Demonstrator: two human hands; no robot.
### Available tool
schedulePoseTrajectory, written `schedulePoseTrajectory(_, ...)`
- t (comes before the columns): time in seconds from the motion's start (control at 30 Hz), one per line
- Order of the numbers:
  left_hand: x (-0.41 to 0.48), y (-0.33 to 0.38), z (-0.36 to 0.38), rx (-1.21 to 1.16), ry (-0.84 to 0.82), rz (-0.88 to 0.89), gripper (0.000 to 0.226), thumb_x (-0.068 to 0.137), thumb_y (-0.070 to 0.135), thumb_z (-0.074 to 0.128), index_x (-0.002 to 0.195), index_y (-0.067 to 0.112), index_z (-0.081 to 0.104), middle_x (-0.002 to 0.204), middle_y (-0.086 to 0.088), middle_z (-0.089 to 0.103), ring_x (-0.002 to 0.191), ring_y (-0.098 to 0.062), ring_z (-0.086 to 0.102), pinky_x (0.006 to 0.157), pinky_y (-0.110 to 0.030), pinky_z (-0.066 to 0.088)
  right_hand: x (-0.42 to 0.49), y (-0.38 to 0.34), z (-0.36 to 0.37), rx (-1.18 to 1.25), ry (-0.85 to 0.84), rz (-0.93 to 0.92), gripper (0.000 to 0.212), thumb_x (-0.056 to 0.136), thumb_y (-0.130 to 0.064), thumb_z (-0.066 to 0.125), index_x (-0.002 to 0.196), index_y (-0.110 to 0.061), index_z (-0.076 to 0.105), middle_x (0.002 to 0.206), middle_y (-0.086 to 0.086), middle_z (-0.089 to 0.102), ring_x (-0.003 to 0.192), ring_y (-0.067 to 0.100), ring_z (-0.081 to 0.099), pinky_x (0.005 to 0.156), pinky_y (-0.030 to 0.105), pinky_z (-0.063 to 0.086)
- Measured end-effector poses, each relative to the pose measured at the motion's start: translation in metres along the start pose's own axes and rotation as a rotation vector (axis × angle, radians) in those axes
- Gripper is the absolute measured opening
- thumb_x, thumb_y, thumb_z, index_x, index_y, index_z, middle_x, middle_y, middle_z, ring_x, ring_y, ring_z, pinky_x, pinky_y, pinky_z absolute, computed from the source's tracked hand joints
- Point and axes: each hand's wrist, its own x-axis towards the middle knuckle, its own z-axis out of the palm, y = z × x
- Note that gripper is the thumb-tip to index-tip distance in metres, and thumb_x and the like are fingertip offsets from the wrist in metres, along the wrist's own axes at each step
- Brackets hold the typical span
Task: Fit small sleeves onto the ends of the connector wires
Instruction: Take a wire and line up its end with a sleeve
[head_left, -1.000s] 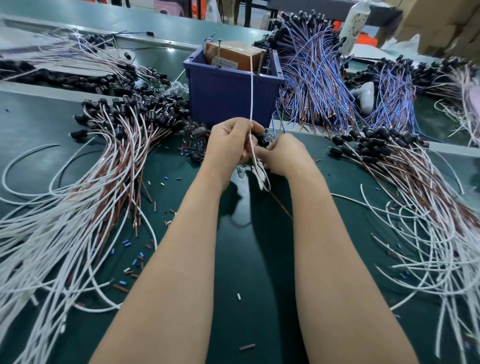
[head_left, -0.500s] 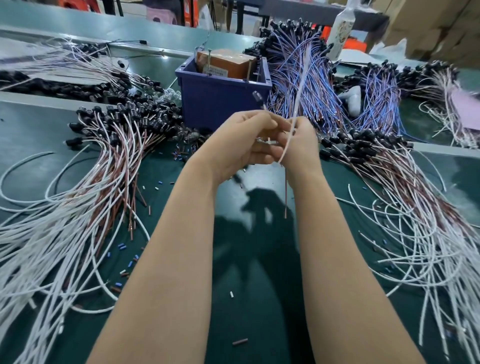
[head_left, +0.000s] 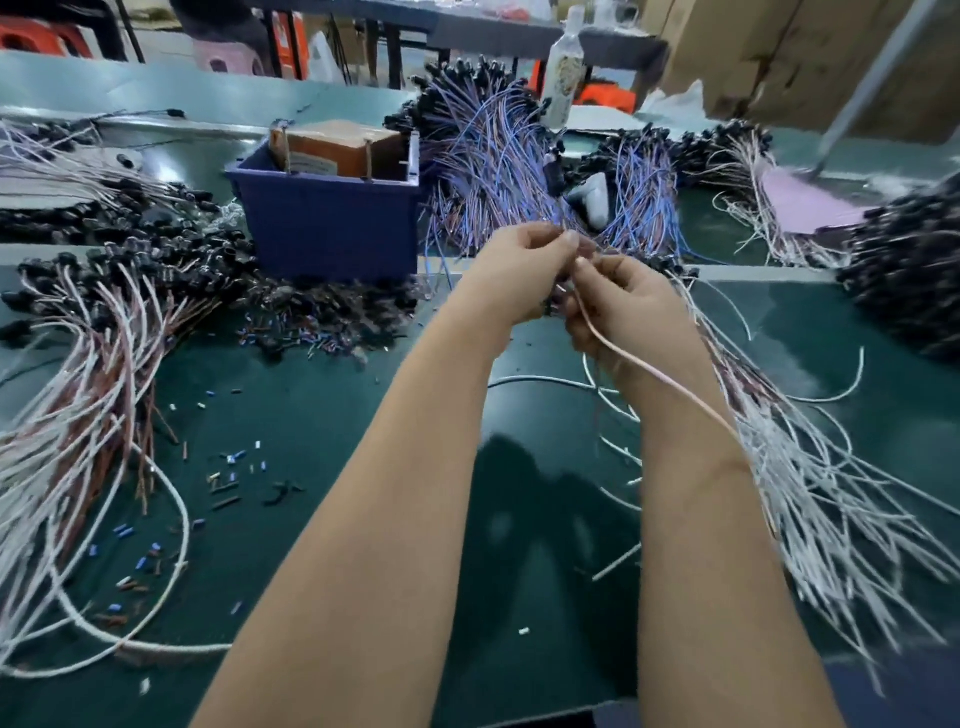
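1. While both forearms reach forward over the dark green table mat (head_left: 322, 415), the left hand (head_left: 519, 275) and the right hand (head_left: 631, 312) are close together above its middle, fingertips almost touching.
2. The right hand pinches a thin pale pink wire (head_left: 654, 374) near its upper end between thumb and curled fingers. The wire runs down across that hand and wrist and off toward the right.
3. The left hand's fingers are curled, with the tips drawn together right at the wire's upper end. Blur hides whether they grip the wire, a sleeve or nothing.
4. On the mat to the left of the left forearm lie small loose sleeves (head_left: 234, 460), blue, white and brown, scattered and well apart from the hands.
5. At the left lies a fanned bundle of white and brown wires with black connectors (head_left: 104, 364). A similar white wire bundle (head_left: 831, 509) spreads just beside the right forearm.
6. Behind the hands stands a dark blue plastic bin (head_left: 327, 228) with a brown cardboard box (head_left: 343, 150) inside it.
7. To the right of the bin lie heaps of blue and purple wires (head_left: 493, 171), and a clear plastic bottle (head_left: 566, 62) stands behind them.
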Motion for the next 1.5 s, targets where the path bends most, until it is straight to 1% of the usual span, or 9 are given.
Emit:
schedulePoseTrajectory(0.2, 0.029, 0.004, 0.047, -0.225, 0.217, 0.001, 0.023, 0.099, 0.012, 0.045, 0.08, 0.009, 0.059, 0.059, 0.0, 0.048, 0.038, -0.002, 0.048, 0.042, -0.016, 0.043, -0.031, -0.006, -0.061, 0.488, 0.038, 0.141, 0.015, 0.097, -0.007, 0.042, 0.092, -0.014, 0.055, 0.053, -0.003, 0.058, 0.041, 0.005, 0.052, 0.039, 0.013, 0.041)
schedulePoseTrajectory(0.33, 0.04, -0.005, 0.078, -0.383, 0.192, -0.098, 0.014, 0.097, 0.008, 0.049, 0.096, -0.002, 0.059, 0.07, -0.006, 0.059, 0.046, -0.004, 0.059, 0.046, -0.015, 0.049, -0.039, 0.011, -0.085, -0.101, 0.223, 0.24, 0.032, 0.099, -0.038, 0.045, 0.086, -0.011, 0.057, 0.057, -0.001, 0.068, 0.048, 0.008, 0.06, 0.048, 0.019, 0.049)
schedulePoseTrajectory(0.43, 0.047, -0.02, 0.093, -0.314, 0.173, -0.125, 0.018, 0.095, 0.002, 0.049, 0.078, 0.005, 0.055, 0.058, 0.0, 0.061, 0.046, -0.003, 0.061, 0.056, -0.018, 0.053, -0.039, 0.018, -0.093, -0.289, 0.195, 0.314, 0.045, 0.095, -0.047, 0.047, 0.077, -0.008, 0.061, 0.051, -0.002, 0.063, 0.039, 0.006, 0.052, 0.042, 0.016, 0.045)
schedulePoseTrajectory(0.53, 0.051, -0.037, 0.106, -0.136, 0.068, -0.142, 0.02, 0.092, 0.002, 0.047, 0.074, 0.009, 0.047, 0.07, -0.003, 0.053, 0.068, -0.013, 0.057, 0.072, -0.024, 0.049, -0.033, 0.02, -0.089, 0.014, 0.149, 0.336, 0.037, 0.098, -0.039, 0.045, 0.083, -0.008, 0.059, 0.052, -0.001, 0.062, 0.039, 0.006, 0.051, 0.04, 0.015, 0.042)
schedulePoseTrajectory(0.7, 0.042, -0.057, 0.116, -0.023, -0.087, -0.21, 0.028, 0.092, 0.009, 0.041, 0.068, 0.019, 0.049, 0.07, -0.001, 0.048, 0.072, -0.019, 0.047, 0.064, -0.027, 0.041, -0.023, 0.029, -0.077, 0.344, 0.381, 0.277, 0.023, 0.1, -0.01, 0.035, 0.084, -0.006, 0.051, 0.057, 0.003, 0.068, 0.049, 0.013, 0.064, 0.051, 0.023, 0.055)
schedulePoseTrajectory(0.8, 0.038, -0.06, 0.115, -0.032, -0.133, -0.219, 0.027, 0.094, 0.012, 0.042, 0.069, 0.017, 0.051, 0.082, -0.007, 0.052, 0.085, -0.02, 0.05, 0.088, -0.039, 0.049, -0.022, 0.036, -0.076, -0.007, 0.509, 0.181, 0.017, 0.098, -0.013, 0.039, 0.1, -0.008, 0.056, 0.079, 0.004, 0.066, 0.057, 0.012, 0.062, 0.06, 0.027, 0.055)
schedulePoseTrajectory(1.07, 0.027, -0.046, 0.101, 0.076, -0.248, -0.188, 0.017, 0.097, 0.017, 0.045, 0.094, 0.007, 0.059, 0.086, -0.013, 0.053, 0.079, -0.019, 0.048, 0.076, -0.032, 0.041, -0.025, 0.025, -0.056, -0.816, 0.746, -0.179, 0.027, 0.091, -0.015, 0.049, 0.111, -0.013, 0.068, 0.128, 0.006, 0.057, 0.127, 0.022, 0.043, 0.108, 0.026, 0.021)
schedulePoseTrajectory(1.2, 0.017, -0.039, 0.07, 0.005, -0.154, -0.105, 0.019, 0.094, 0.007, 0.045, 0.096, 0.006, 0.064, 0.079, -0.01, 0.058, 0.072, -0.017, 0.05, 0.065, -0.025, 0.042, -0.026, 0.021, -0.021, -0.614, 0.58, -0.276, 0.024, 0.093, -0.008, 0.047, 0.106, -0.006, 0.067, 0.111, 0.009, 0.064, 0.107, 0.021, 0.056, 0.096, 0.025, 0.037)
schedulePoseTrajectory(1.5, -0.004, -0.037, -0.073, -0.239, 0.624, 0.003, 0.018, 0.091, 0.003, 0.043, 0.088, 0.014, 0.058, 0.081, 0.001, 0.058, 0.076, -0.014, 0.054, 0.072, -0.03, 0.046, -0.012, 0.035, 0.098, -0.65, -0.156, -0.165, 0.022, 0.093, -0.013, 0.051, 0.112, -0.013, 0.062, 0.098, 0.007, 0.069, 0.086, 0.019, 0.061, 0.077, 0.026, 0.043)
